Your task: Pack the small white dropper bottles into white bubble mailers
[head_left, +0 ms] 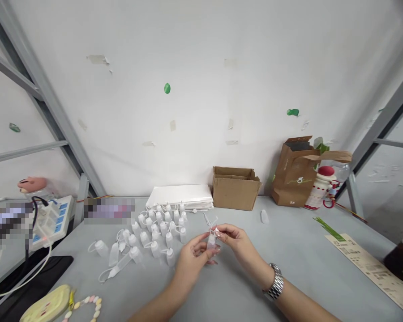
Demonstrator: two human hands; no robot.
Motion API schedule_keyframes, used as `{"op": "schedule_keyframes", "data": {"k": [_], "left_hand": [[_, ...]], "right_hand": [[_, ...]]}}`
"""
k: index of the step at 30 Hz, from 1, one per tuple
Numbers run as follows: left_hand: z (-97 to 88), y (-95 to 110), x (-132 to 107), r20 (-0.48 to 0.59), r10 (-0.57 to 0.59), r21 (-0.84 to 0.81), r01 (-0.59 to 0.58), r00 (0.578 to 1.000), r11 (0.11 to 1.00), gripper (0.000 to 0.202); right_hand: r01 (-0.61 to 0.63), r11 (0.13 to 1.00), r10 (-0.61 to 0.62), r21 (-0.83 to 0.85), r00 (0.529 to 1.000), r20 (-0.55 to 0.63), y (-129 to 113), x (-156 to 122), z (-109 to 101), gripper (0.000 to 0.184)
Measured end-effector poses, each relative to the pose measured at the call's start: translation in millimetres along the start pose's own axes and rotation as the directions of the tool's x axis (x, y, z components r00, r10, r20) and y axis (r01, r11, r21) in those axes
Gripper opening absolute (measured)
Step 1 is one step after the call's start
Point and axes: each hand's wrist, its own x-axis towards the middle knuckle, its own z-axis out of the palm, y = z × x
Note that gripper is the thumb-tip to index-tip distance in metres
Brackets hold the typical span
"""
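Over the grey table (289, 264) my left hand (192, 259) is closed round a small translucent squeeze bottle (211, 242), held upright. My right hand (237, 241), with a metal watch on its wrist, pinches the bottle's nozzle top, where a thin tethered cap strap (208, 221) sticks up. Just left of my hands stand several more small white bottles (157, 226) in rows, and a few lie on their sides (116, 257) further left.
An open cardboard box (235, 187), a flat white stack (181, 197) and a brown paper bag (297, 172) line the wall. One loose bottle (264, 217) stands right of the box. A power strip (52, 219) with cables lies at left, a printed sheet (372, 268) at right.
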Motion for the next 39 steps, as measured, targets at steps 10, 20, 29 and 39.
{"op": "schedule_keyframes", "data": {"k": [10,20,29,39], "left_hand": [[2.0,-0.6,-5.9,-0.001,0.069,0.126,-0.068,0.998,0.99,0.061],[-10.4,-6.0,-6.7,0.009,0.278,0.583,-0.231,0.96,0.779,0.052],[-12.8,-7.7,-2.3,0.016,0.284,0.7,-0.214,0.959,0.682,0.058],[-12.9,-7.0,-1.2,0.024,0.225,0.716,-0.174,0.974,0.676,0.064]], "right_hand": [[0.019,1.0,-0.019,0.01,0.999,0.027,5.0,-0.7,4.0,0.028],[0.184,0.851,-0.143,-0.492,0.983,0.119,-4.9,-3.4,-7.2,0.019],[0.263,0.727,-0.156,-0.634,0.963,0.221,-11.1,-7.3,-6.0,0.008],[0.296,0.673,-0.172,-0.678,0.954,0.246,-7.6,-8.3,-6.8,0.011]]}}
